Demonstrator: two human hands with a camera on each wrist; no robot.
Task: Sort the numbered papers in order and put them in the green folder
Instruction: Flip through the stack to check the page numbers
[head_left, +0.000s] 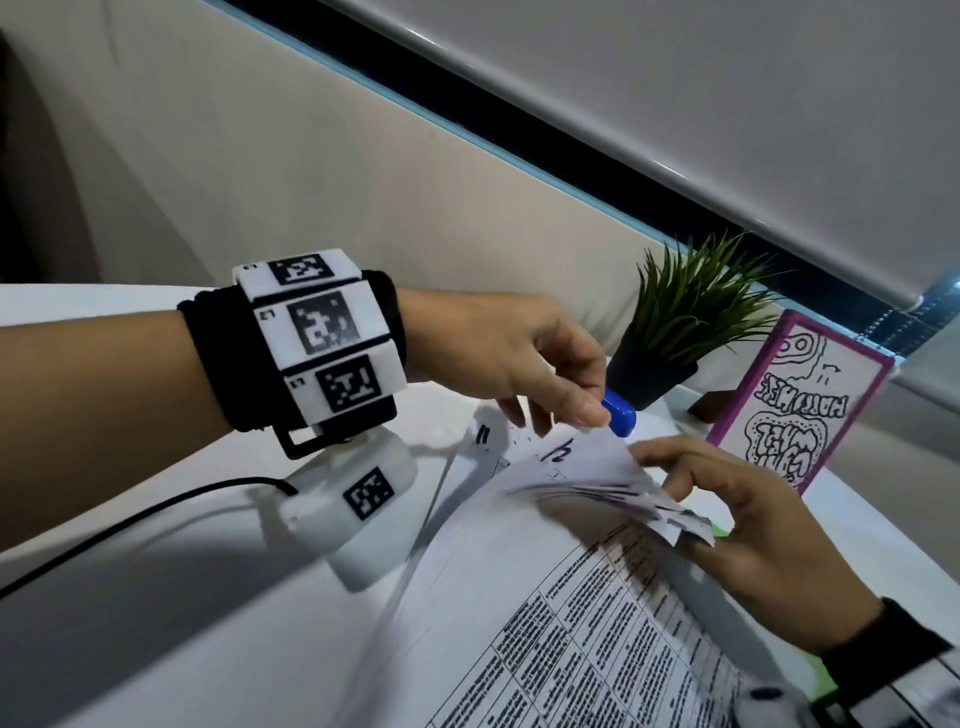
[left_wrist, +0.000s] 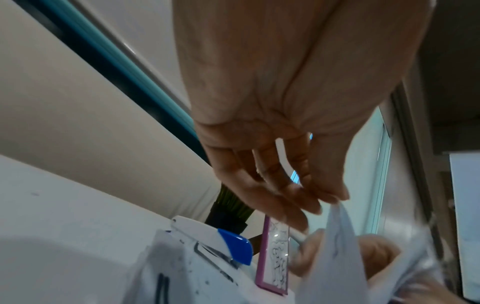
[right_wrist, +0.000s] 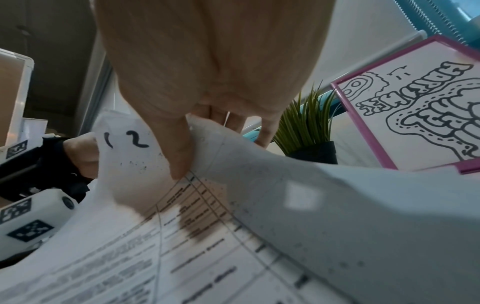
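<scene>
White desk, beige wall, potted plant, papers

R hand gripping papers

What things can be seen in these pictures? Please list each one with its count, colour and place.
stack of white printed papers: several, white with hand-written numbers, on the table, corners fanned up
white table: one, white, under everything
green folder: one, green, only slivers visible under the papers
white stapler with blue tip: one, behind the papers
green plant in black pot: one, at the back
pink-framed drawing: one, black-and-white, right of the plant
left hand: pinches a paper corner
right hand: grips the fanned corners
</scene>
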